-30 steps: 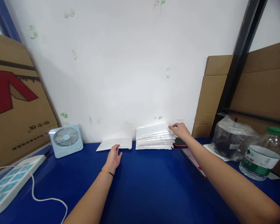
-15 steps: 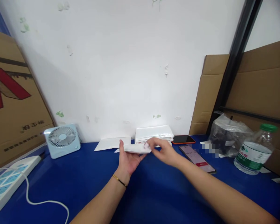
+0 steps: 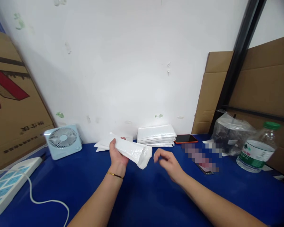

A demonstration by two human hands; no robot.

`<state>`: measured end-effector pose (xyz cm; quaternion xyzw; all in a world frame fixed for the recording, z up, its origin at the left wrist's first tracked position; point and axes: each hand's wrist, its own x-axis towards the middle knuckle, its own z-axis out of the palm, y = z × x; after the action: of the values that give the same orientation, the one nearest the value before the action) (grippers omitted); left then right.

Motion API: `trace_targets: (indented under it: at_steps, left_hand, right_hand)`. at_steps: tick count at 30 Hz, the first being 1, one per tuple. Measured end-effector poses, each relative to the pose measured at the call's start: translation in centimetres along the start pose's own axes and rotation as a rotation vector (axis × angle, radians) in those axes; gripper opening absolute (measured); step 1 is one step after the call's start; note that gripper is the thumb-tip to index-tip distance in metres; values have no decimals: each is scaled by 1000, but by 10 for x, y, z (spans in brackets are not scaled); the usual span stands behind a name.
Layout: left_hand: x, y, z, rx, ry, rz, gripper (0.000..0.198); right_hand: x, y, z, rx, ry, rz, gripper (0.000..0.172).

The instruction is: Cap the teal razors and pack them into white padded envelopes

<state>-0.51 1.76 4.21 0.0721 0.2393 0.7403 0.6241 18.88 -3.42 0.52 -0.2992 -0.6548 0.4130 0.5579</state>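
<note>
A white padded envelope (image 3: 130, 148) lies tilted across my left hand (image 3: 118, 154), which is closed around it with the thumb on top. Its crinkled open end faces right and toward me. Just right of that end, apart from it, is my right hand (image 3: 168, 162), its fingers curled inward. I cannot make out whether anything small is between its fingertips. Behind the held envelope, a flat white envelope (image 3: 101, 146) lies on the table, partly covered. A stack of similar white envelopes (image 3: 156, 135) sits against the wall.
On the blue table (image 3: 142, 201) stand a light-blue fan (image 3: 63, 140) and a power strip (image 3: 11, 186) with a white cable at left. To the right are an orange-edged phone (image 3: 186, 138), a blurred-out phone (image 3: 204, 165), a plastic bag (image 3: 229, 135) and a water bottle (image 3: 257, 151).
The envelope has tipped, so its open end now points down and toward me. My right hand has come off that end and moved slightly right and nearer. My left hand shifted left.
</note>
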Motion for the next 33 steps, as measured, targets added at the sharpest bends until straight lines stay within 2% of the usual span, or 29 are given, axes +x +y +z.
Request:
trace_targets:
  at_steps: [2,3,5,7,9,12,14,18,23,29,33]
  left_hand:
    - [-4,0,4,0,-27,64,21]
    - [-8,-2,6,16,-51,110,22]
    - [-18,-10,11,90,-123,246,25]
    - [-30,-20,15,188,-221,366,29]
    - [-41,-30,18,296,-324,433,33]
    - [-52,-38,22,444,-434,489,35]
    - [-56,-39,24,499,-467,520,36]
    - [-57,-33,28,461,-458,578,32]
    - [-61,-26,37,419,-444,675,31]
    - [-63,-19,41,367,-445,706,28]
    - [-58,-6,44,341,-420,770,25]
  right_hand:
    - [4,10,13,427,300,307,14]
    - [7,15,20,617,364,474,19]
    - [12,22,33,881,371,697,31]
    - [16,26,42,1012,349,761,36]
    - [18,28,45,1060,364,742,36]
    - [18,28,42,1068,462,746,31]
    - [17,30,38,1070,518,759,28]
    - [15,37,35,1012,515,796,25]
    - [11,38,40,739,494,879,28]
    - [13,36,35,584,400,767,28]
    - [17,42,14,258,442,659,29]
